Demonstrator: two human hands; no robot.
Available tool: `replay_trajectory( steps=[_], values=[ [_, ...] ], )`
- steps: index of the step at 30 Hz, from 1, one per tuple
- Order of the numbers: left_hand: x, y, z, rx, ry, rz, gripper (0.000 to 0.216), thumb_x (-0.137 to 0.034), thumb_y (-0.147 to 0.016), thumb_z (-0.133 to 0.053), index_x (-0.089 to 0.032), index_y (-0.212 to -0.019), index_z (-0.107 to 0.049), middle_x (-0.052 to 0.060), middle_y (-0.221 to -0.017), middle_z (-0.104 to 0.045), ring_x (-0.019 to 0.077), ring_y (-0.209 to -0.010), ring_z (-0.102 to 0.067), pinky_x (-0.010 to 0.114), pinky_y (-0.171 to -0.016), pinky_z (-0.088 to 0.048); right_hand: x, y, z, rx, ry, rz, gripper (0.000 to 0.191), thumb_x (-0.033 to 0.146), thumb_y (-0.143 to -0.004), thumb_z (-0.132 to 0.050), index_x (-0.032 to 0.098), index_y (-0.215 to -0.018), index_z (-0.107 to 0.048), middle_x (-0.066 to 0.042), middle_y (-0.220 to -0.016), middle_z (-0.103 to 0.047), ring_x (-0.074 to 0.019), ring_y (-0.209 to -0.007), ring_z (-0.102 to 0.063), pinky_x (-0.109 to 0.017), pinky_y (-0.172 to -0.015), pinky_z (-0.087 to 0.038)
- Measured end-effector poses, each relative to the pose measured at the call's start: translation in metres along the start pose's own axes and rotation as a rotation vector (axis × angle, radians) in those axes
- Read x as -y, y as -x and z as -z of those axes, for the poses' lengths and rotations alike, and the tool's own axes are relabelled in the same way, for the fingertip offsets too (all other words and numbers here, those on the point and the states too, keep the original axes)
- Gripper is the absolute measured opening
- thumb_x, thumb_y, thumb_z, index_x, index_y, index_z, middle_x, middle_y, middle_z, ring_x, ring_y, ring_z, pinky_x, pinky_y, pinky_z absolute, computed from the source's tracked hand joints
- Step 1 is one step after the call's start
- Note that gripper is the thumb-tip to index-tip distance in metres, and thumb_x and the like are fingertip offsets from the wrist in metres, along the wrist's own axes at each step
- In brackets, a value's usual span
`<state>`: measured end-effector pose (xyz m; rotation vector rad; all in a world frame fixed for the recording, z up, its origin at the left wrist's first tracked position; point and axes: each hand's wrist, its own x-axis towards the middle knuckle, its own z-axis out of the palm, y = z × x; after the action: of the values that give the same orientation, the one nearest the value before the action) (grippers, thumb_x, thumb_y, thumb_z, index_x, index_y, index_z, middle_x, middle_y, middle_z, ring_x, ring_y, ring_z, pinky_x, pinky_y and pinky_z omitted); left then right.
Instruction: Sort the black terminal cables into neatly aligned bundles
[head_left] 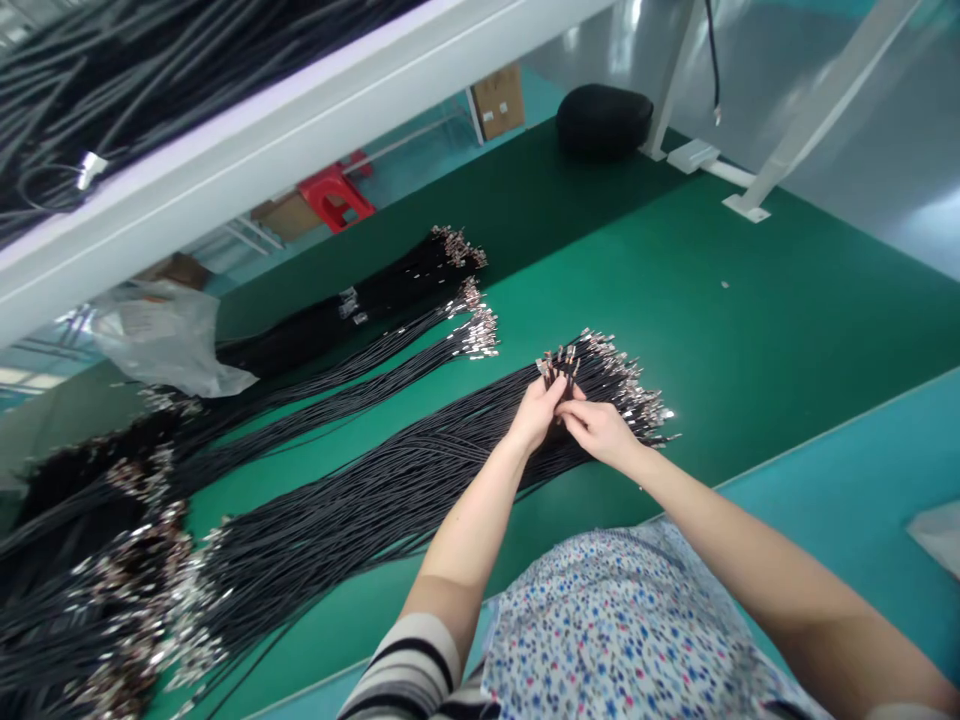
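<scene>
My left hand (535, 412) is closed around a small bunch of black cables (564, 372), whose metal-tipped ends stick up above the fingers. Against it, my right hand (600, 428) has its fingers pinched on the same bunch from the other side. Both hands are over a wide spread of black cables (390, 470) on the green table mat. The shiny terminals (637, 395) of that spread fan out just beyond my right hand. The cable parts inside my fingers are hidden.
Two thinner cable bundles (405, 362) and a thick one (315, 318) lie farther back. Metal ends pile up at the left (142, 590). A plastic bag (169, 335) rests on the cables. A white shelf beam (300, 110) crosses above; a black case (604, 122) stands by a post.
</scene>
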<state>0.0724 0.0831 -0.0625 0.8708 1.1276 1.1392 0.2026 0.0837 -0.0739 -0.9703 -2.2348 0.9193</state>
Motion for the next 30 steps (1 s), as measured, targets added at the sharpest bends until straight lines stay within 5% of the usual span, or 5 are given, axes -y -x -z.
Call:
replay_trajectory(
  steps=[7, 13, 17, 22, 30],
  values=[
    [0.005, 0.007, 0.007, 0.004, -0.228, 0.000, 0.036, -0.045, -0.078, -0.055, -0.010, -0.083, -0.063, 0.007, -0.084, -0.064, 0.0145, -0.077, -0.056, 0.026, -0.074, -0.042, 0.022, 0.015, -0.002, 0.037, 0.327, -0.118, 0.032, 0.022, -0.091, -0.027, 0.014, -0.100, -0.057, -0.008, -0.080, -0.068, -0.0148, -0.060, -0.060, -0.023, -0.055, -0.037],
    [0.005, 0.016, 0.005, 0.222, -0.044, 0.218, 0.035, -0.045, -0.075, -0.059, -0.010, -0.080, -0.058, 0.006, -0.074, -0.063, 0.0140, -0.070, -0.059, 0.025, -0.067, -0.046, 0.030, 0.022, -0.004, -0.069, 0.392, -0.206, 0.024, 0.024, -0.089, -0.032, 0.012, -0.095, -0.052, -0.005, -0.067, -0.064, -0.0136, -0.050, -0.056, -0.022, -0.047, -0.030],
    [0.013, 0.021, -0.002, 0.238, 0.050, 0.327, 0.039, -0.051, -0.074, -0.059, -0.014, -0.076, -0.047, -0.002, -0.054, -0.050, 0.0063, -0.039, -0.042, 0.018, -0.038, -0.031, 0.001, 0.024, 0.017, -0.069, 0.174, -0.329, 0.024, 0.039, -0.086, -0.044, 0.016, -0.084, -0.049, 0.002, -0.052, -0.055, -0.0105, -0.043, -0.048, -0.021, -0.046, -0.030],
    [0.008, 0.017, -0.008, 0.065, 0.151, 0.283, 0.038, -0.050, -0.076, -0.057, -0.019, -0.077, -0.037, -0.009, -0.051, -0.038, 0.0014, -0.034, -0.027, 0.014, -0.035, -0.017, -0.071, 0.036, 0.040, -0.029, 0.038, -0.411, 0.020, 0.036, -0.084, -0.046, 0.017, -0.086, -0.054, 0.001, -0.060, -0.057, -0.0115, -0.052, -0.051, -0.023, -0.055, -0.039],
    [0.024, 0.001, -0.004, 0.019, 0.059, 0.311, 0.032, -0.046, -0.077, -0.058, -0.018, -0.080, -0.041, -0.010, -0.044, -0.037, 0.0036, -0.029, -0.030, 0.016, -0.032, -0.021, -0.094, 0.025, 0.051, 0.281, 0.738, -0.014, 0.020, 0.016, -0.077, -0.051, 0.018, -0.094, -0.062, -0.010, -0.098, -0.054, -0.0216, -0.091, -0.047, -0.029, -0.069, -0.034]
  ],
)
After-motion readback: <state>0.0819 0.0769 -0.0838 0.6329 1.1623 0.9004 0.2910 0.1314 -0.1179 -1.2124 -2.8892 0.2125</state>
